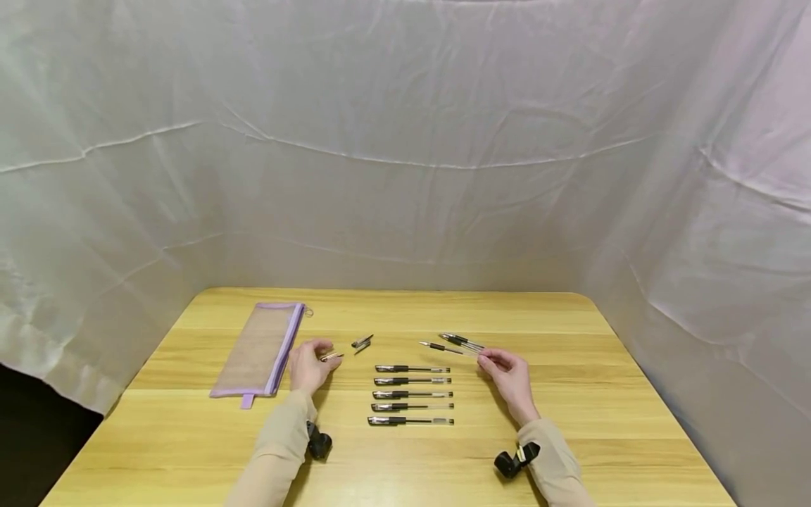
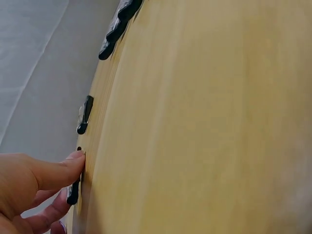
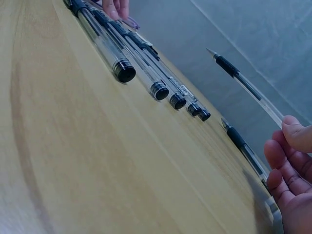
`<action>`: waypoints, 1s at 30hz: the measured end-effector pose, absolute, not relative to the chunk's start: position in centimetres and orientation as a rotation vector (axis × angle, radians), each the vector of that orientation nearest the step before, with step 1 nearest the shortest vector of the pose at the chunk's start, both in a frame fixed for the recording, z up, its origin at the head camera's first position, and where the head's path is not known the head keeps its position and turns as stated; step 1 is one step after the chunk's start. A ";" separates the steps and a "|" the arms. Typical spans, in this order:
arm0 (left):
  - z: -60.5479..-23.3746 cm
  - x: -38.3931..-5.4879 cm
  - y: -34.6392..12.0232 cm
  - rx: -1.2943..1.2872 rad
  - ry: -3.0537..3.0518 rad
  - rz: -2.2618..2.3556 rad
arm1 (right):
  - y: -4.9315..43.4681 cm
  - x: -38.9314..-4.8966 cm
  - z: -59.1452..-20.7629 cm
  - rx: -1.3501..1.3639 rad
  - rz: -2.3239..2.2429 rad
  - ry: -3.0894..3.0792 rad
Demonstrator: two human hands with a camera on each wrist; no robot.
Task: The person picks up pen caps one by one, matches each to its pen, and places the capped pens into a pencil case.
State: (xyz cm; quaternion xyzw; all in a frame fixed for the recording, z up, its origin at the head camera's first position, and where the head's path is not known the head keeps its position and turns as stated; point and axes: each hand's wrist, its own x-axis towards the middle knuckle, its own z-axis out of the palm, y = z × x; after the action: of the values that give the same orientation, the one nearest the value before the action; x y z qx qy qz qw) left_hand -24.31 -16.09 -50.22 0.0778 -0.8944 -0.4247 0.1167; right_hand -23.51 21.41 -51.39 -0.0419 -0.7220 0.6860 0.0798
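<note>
My left hand (image 1: 309, 366) pinches a black pen cap (image 1: 331, 357) low over the table, left of the pens. In the left wrist view the thumb lies across that cap (image 2: 73, 191), with a loose cap (image 2: 85, 115) beyond it. My right hand (image 1: 512, 380) holds an uncapped gel pen (image 1: 438, 346) by its rear end, between thumb and fingers. In the right wrist view this pen (image 3: 239, 78) is raised, its bare tip pointing left, away from the hand. Other uncapped pens (image 1: 461, 341) lie just behind it, and loose caps (image 1: 362, 343) lie beyond the left hand.
Several capped gel pens (image 1: 410, 395) lie in a neat row between the hands, caps to the left. A purple-edged mesh zip pouch (image 1: 256, 352) lies flat at the left of the wooden table (image 1: 405, 468). Pale curtains (image 1: 405, 211) hang around the table.
</note>
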 end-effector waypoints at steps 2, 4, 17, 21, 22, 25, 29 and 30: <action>-50.2 -24.3 -16.3 0.238 -2.616 -1.259 | 21.4 -23.5 -51.4 -0.119 2.053 -2.158; -50.1 -24.2 -16.4 0.251 -2.617 -1.264 | 21.4 -23.5 -51.4 -0.117 2.056 -2.156; -50.0 -24.0 -16.3 0.222 -2.618 -1.265 | 21.4 -23.6 -51.4 -0.123 2.049 -2.170; -49.8 -23.8 -16.0 0.206 -2.580 -1.395 | 21.2 -23.6 -51.3 -0.116 2.065 -2.163; -49.8 -23.7 -15.9 0.209 -2.567 -1.429 | 21.2 -23.6 -51.3 -0.116 2.072 -2.160; -49.9 -23.5 -15.5 0.238 -2.515 -1.540 | 21.0 -23.7 -51.3 -0.110 2.094 -2.146; -50.0 -23.4 -14.9 0.288 -2.366 -1.783 | 20.7 -23.7 -51.2 -0.101 2.117 -2.124; -50.0 -23.4 -14.7 0.298 -2.311 -1.863 | 20.6 -23.7 -51.2 -0.098 2.116 -2.123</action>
State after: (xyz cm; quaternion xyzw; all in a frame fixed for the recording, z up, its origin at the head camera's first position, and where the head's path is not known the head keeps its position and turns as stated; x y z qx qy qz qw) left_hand -23.36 -14.73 -50.04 0.0996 -0.7722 -0.6226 0.0792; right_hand -23.74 20.63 -51.21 -0.0324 -0.7060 0.7038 0.0714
